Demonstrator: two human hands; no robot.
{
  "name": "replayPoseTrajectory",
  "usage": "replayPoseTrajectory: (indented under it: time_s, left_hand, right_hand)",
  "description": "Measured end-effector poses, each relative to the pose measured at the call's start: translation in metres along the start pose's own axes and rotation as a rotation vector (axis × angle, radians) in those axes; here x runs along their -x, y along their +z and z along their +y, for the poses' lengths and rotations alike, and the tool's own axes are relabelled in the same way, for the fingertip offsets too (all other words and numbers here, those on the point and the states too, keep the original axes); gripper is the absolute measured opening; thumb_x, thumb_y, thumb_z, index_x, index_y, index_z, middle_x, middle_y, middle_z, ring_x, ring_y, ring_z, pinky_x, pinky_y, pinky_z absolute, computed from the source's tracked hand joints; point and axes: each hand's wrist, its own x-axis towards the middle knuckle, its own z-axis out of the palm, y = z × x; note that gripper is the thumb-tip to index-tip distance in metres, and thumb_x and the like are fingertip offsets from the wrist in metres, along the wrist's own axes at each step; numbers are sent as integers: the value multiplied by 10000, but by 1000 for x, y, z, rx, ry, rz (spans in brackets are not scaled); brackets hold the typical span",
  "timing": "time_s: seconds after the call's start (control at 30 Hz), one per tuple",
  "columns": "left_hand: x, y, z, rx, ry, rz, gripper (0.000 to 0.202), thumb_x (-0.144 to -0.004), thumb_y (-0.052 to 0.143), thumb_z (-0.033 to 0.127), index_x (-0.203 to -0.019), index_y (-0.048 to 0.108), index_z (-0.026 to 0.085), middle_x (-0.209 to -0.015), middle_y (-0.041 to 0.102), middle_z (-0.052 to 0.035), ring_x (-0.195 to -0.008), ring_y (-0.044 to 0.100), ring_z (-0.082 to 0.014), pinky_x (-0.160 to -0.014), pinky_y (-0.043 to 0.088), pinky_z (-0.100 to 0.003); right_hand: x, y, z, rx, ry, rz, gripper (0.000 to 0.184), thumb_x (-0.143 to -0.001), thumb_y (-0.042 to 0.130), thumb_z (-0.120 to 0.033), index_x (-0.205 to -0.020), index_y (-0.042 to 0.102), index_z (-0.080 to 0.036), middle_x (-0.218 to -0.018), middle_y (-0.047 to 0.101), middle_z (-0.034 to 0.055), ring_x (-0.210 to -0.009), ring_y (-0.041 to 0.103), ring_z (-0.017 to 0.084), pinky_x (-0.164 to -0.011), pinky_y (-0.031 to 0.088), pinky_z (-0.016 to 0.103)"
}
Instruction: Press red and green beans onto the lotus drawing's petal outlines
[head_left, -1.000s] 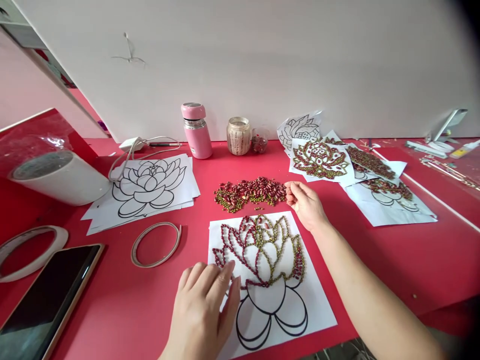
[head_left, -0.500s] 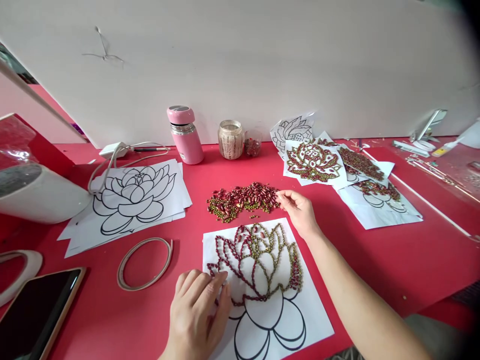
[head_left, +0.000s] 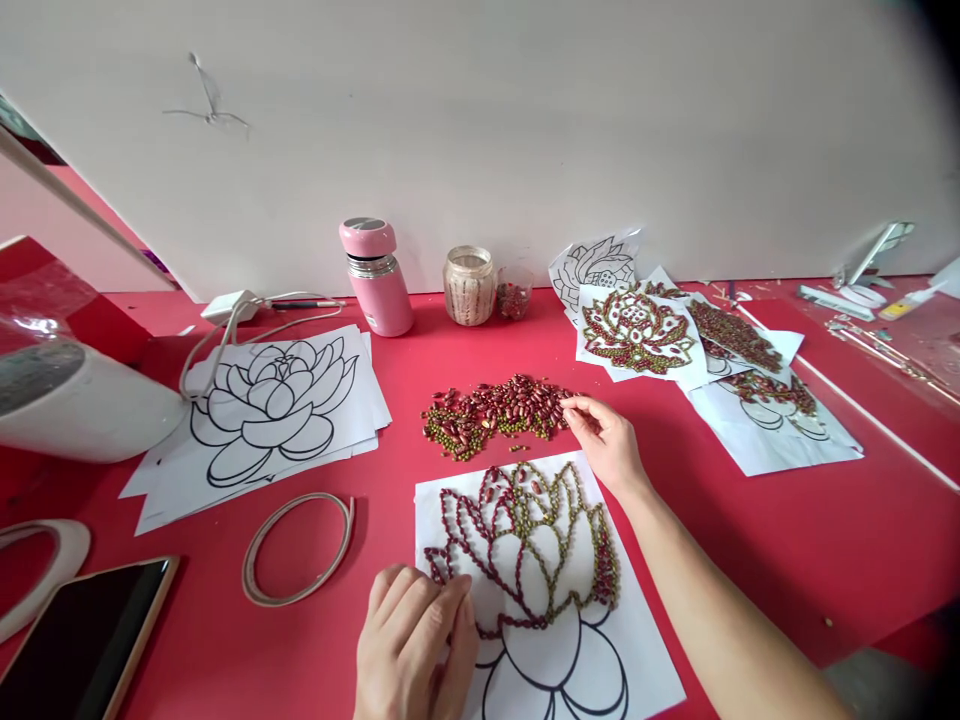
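Note:
A white sheet with a black lotus outline (head_left: 540, 660) lies before me. Red beans and green mung beans follow many of its upper petal lines, and more fill a petal on the right. My left hand (head_left: 416, 640) rests at the sheet's left edge, fingers curled and thumb close to the index finger; whatever is between them is hidden. Behind the sheet lies a loose bean pile (head_left: 517, 405), red mixed with green. At the pile's right edge, my right hand (head_left: 607, 440) has thumb and forefinger pinched together; anything held there is too small to make out.
Blank lotus sheets (head_left: 277, 410) lie left, near a tape roll (head_left: 251, 550) and a phone (head_left: 90, 630). A pink flask (head_left: 379, 290), a jar (head_left: 469, 287) and a small cup (head_left: 514, 295) stand by the wall. Bean-covered sheets (head_left: 637, 330) overlap at right.
The whole view has shifted slightly, so things appear a little lower and further right. Both hands keep nearly the same places relative to the sheet and the bean pile.

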Motion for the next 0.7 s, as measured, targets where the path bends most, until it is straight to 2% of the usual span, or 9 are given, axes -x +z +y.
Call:
replayPoseTrajectory:
  time_s: [0.2, 0.37, 0.43, 0.7]
  left_hand:
    - [-3, -2, 1, 34, -11, 14, 262, -694, 517, -24, -907, 548, 125, -626, 485, -20, -570, 397, -119, -559, 373, -288]
    - [-3, -3, 3, 93, 7, -72, 259, -680, 516, 33, -922, 540, 122, -637, 479, -28, -577, 397, -132, -541, 353, -293]
    - [-2, -4, 3, 80, -6, -71, 251, -689, 508, 45, -923, 536, 132, -632, 466, -20, -575, 383, -129, -540, 347, -291]
    - [-3, -7, 5, 84, -48, -21, 238, -701, 480, 26, -896, 544, 146, -618, 463, -17, -556, 377, -127, -532, 337, -291]
  right_hand:
    - [3, 2, 1, 176, -101, -54, 157, -791, 506, -296, -867, 617, -216, -863, 662, 47, -718, 603, 169, -641, 473, 274]
    - [3, 4, 6, 340, -230, -53, 144, -801, 490, -259, -863, 614, -216, -877, 652, 46, -806, 584, 192, -746, 456, 316]
    - [1, 5, 7, 373, -270, -65, 145, -801, 490, -249, -855, 620, -216, -871, 651, 44, -825, 571, 199, -768, 448, 328]
    - [0, 8, 12, 405, -284, -63, 184, -794, 510, -276, -869, 666, -214, -883, 604, 66, -856, 552, 204, -773, 459, 332]
